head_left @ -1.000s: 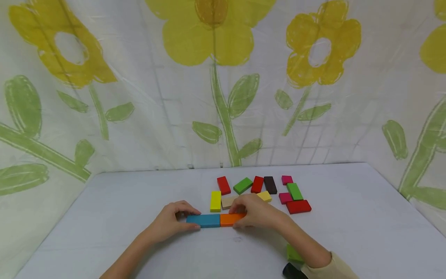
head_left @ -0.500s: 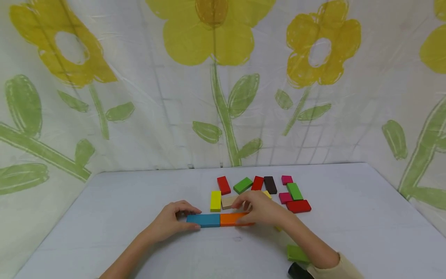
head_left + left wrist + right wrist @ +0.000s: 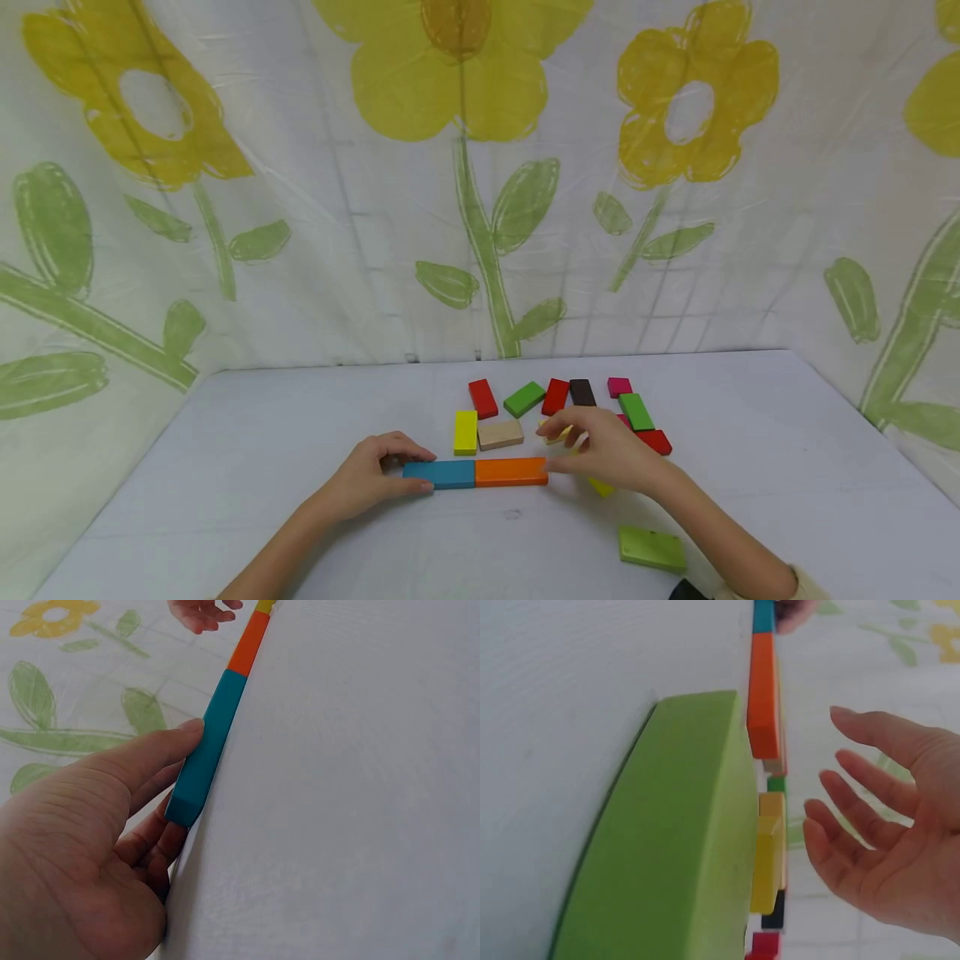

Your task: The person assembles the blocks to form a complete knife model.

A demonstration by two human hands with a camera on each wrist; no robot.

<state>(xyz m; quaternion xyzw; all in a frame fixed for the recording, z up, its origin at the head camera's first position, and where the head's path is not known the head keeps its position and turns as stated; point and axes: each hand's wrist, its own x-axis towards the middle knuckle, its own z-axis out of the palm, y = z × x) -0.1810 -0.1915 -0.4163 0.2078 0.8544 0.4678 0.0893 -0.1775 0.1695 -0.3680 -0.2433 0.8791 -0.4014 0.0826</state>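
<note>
A blue block (image 3: 448, 474) lies end to end with an orange block (image 3: 512, 472) on the white table, forming one straight row. My left hand (image 3: 367, 477) pinches the blue block at its left end, thumb on the near side and fingers on the far side. In the left wrist view the thumb presses against the long face of the blue block (image 3: 210, 746). My right hand (image 3: 611, 450) hovers just past the right end of the orange block, holding nothing. In the right wrist view its fingers are spread and loosely bent, apart from the orange block (image 3: 763, 690).
Behind the row lie a yellow block (image 3: 465, 433), a wood-coloured block (image 3: 501, 434) and several red, green, dark and pink ones. A yellow block (image 3: 602, 487) is partly hidden under my right hand. Nearer, a lime green block (image 3: 651, 548) lies beside my right forearm.
My right hand has let go of the orange block and moved right, uncovering its right end and the wood-coloured block. My left hand stays on the blue block.
</note>
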